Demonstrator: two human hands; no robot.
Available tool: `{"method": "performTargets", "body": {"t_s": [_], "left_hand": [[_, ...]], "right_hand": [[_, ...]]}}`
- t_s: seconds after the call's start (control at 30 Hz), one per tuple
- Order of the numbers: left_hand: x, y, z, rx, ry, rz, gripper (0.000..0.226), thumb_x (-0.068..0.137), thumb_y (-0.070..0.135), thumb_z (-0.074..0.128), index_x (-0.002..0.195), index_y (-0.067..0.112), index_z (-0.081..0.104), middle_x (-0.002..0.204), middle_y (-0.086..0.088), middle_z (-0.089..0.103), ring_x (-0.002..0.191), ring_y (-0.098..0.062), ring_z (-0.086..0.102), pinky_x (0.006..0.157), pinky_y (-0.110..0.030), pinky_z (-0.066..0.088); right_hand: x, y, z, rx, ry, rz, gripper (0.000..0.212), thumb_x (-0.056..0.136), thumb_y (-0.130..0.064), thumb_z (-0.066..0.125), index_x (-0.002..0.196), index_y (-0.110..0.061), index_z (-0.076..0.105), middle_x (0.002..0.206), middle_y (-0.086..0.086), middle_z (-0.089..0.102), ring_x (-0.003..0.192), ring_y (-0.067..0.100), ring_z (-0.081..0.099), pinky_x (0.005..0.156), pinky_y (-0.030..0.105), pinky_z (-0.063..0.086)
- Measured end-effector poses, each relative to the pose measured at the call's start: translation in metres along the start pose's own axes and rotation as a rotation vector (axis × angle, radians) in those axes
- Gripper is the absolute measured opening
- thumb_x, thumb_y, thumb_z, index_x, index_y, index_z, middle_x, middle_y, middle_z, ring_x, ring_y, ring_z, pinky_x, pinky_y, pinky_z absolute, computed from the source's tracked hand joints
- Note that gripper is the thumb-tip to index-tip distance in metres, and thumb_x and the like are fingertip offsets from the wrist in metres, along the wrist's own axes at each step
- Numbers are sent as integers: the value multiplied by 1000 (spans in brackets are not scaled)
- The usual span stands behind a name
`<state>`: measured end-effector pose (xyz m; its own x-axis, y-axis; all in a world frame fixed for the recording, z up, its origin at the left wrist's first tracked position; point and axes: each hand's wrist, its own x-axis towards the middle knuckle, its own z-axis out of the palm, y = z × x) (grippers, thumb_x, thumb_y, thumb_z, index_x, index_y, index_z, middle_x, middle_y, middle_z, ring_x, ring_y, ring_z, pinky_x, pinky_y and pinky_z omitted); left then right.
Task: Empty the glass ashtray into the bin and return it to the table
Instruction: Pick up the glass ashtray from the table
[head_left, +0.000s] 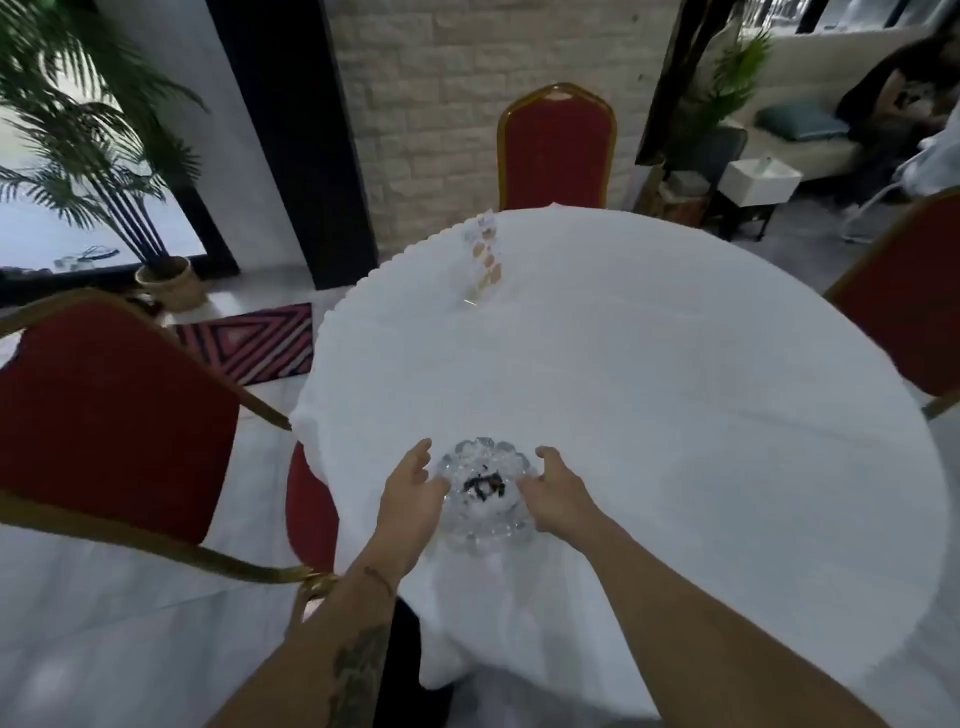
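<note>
A clear, bumpy glass ashtray (485, 493) with dark ash and butts in its middle rests near the front edge of a round table covered by a white cloth (649, 395). My left hand (413, 493) is at the ashtray's left rim and my right hand (558, 493) at its right rim. The fingers of both hands are spread and curve round the glass. Whether they touch it or just flank it I cannot tell. No bin is in view.
A clear stand with a printed card (485, 260) is at the table's far side. Red chairs with gold frames stand at the left (104, 415), far side (556, 150) and right (904, 322). A potted palm (104, 156) is at the back left, a person on a sofa at the back right.
</note>
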<state>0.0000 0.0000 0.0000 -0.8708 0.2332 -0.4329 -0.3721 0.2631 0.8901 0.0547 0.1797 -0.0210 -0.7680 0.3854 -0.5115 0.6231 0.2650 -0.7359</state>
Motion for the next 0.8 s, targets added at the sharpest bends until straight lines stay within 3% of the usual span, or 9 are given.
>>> {"method": "performTargets", "body": {"t_s": [0.1,0.23,0.33,0.43,0.5,0.6,0.73,0.8], "left_hand": [[6,-7,4,54,7,15,59,95,5,54,149,28,44,147,1,52,123,-17,58,105,-39,49],[8,-12,11,36,41,-11,59,90,0,53,143,26,53,112,14,67,91,1,66,80,-28,59],[-4,-7,8,20,42,-4,64,90,-8,51,146,24,50,123,9,62,92,6,64,65,-14,53],[-21,-5,-9,41,68,20,66,89,-12,47,145,23,51,136,2,61,115,-17,66,48,-8,47],[-32,-7,-25,54,95,53,60,91,-10,49,141,22,56,126,4,66,96,-15,70,45,-7,45],[-50,-14,-59,93,121,106,49,93,-3,55,134,25,63,100,15,69,58,-3,57,41,-11,44],[-78,-32,-111,146,103,172,38,94,4,60,120,29,71,95,2,75,43,-1,48,42,-16,42],[-95,-41,-140,162,68,208,39,93,3,60,123,26,71,106,4,74,57,1,60,53,-18,50]], "right_hand": [[7,-6,4,-42,10,15,57,91,-29,49,146,-24,35,127,15,59,104,32,65,92,51,57],[9,-8,10,-87,18,0,61,68,-22,49,128,-24,49,115,13,60,95,34,66,84,49,60],[1,-13,9,-57,17,8,60,69,-10,48,128,-22,48,112,11,57,82,31,65,69,40,56],[-18,-19,15,-29,4,2,54,79,1,44,129,-19,44,108,9,50,66,22,53,56,32,48],[-34,-24,24,-11,-29,6,48,83,4,42,125,-19,43,102,10,50,62,20,49,46,26,46],[-65,-35,47,-1,-58,11,40,87,5,42,119,-18,42,104,18,54,69,24,54,39,20,46],[-114,-47,89,-8,-38,-6,39,91,5,41,123,-17,42,108,18,53,68,20,60,42,21,49],[-136,-48,115,7,-26,-17,46,89,4,41,126,-22,42,110,17,56,68,23,62,48,27,53]]}}
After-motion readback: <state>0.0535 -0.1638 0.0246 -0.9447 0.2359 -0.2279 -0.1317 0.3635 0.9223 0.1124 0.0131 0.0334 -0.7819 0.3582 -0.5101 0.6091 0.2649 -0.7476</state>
